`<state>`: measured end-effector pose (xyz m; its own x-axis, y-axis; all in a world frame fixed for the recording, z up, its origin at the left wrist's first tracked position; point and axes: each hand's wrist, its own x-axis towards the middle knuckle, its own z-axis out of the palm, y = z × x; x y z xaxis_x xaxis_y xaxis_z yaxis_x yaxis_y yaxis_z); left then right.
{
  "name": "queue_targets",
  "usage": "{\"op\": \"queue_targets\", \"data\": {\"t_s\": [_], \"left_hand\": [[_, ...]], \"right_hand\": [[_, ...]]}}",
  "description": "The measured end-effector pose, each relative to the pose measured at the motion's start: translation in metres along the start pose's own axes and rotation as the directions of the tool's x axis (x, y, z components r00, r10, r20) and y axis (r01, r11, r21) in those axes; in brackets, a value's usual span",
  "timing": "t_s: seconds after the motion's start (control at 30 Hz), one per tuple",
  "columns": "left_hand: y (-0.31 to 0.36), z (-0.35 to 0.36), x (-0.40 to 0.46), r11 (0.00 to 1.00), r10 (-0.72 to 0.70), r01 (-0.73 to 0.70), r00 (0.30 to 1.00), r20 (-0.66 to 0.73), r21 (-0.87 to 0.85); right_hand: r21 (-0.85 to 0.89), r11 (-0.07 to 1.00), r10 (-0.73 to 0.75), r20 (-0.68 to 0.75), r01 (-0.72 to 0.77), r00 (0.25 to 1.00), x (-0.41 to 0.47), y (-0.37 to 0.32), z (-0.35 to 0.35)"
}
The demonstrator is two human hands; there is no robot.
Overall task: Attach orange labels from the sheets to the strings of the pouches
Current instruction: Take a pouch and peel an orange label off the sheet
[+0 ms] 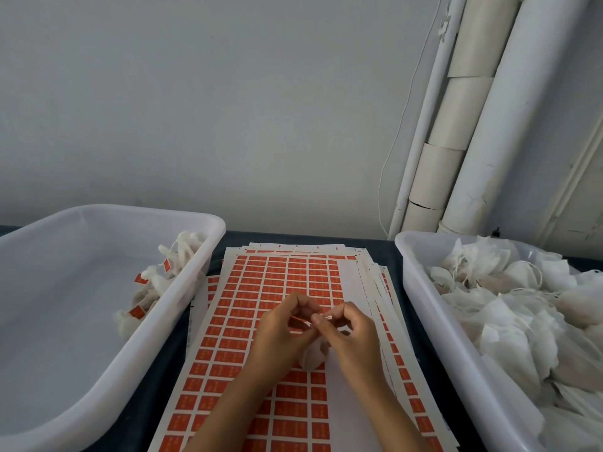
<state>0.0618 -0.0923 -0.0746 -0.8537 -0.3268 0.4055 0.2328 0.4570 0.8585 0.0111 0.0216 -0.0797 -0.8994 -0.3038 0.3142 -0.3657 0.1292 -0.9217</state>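
The string is too fine to make out between the fingertips, and the white pouch (pixel 312 353) is mostly hidden below and behind the curled fingers. The left hand (pixel 280 331) and right hand (pixel 347 334) meet fingertip to fingertip, pinching one orange label (pixel 299 319) between them, above the label sheets (pixel 261 308).

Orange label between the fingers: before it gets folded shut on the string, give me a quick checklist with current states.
1. Orange label pinched by left hand and right hand: ok.
2. Pouch held under the hands: ok.
3. String lying across the label: cannot tell.
4. Label sheet has labels left: ok.
5. Left bin has room for the finished pouch: ok.
6. Right bin holds unlabelled pouches: ok.
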Motion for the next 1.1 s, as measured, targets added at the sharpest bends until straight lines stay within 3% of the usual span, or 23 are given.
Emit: {"op": "queue_targets", "data": {"t_s": [0.17, 0.27, 0.37, 0.6, 0.87, 1.1], "left_hand": [[-0.001, -0.003, 0.001, 0.997, -0.03, 0.028, 0.999, -0.024, -0.072], [-0.001, -0.003, 0.001, 0.995, -0.041, 0.039, 0.999, -0.014, -0.092], [-0.003, -0.002, 0.001, 0.992, -0.068, 0.065, 0.997, -0.023, -0.111], [-0.014, 0.001, -0.001, 0.981, -0.148, 0.136, 0.986, -0.079, -0.135], [-0.017, 0.001, -0.004, 0.97, -0.17, 0.158, 0.984, -0.05, -0.183], [-0.016, 0.003, -0.005, 0.994, -0.108, 0.105, 0.987, -0.116, -0.033]], "right_hand": [[0.004, 1.0, -0.021, 0.0, 0.021, 1.0, 0.002, 0.001, 0.0], [0.132, 0.987, 0.073, 0.111, -0.088, 0.991, 0.004, 0.0, -0.002], [0.152, 0.976, 0.131, 0.172, -0.158, 0.976, 0.003, 0.0, -0.001], [0.148, 0.976, 0.134, 0.178, -0.161, 0.975, -0.002, 0.007, 0.007], [0.113, 0.981, 0.137, 0.156, -0.155, 0.978, -0.005, 0.014, 0.008], [0.031, 0.995, 0.091, 0.081, -0.094, 0.993, -0.004, 0.011, 0.004]]}}
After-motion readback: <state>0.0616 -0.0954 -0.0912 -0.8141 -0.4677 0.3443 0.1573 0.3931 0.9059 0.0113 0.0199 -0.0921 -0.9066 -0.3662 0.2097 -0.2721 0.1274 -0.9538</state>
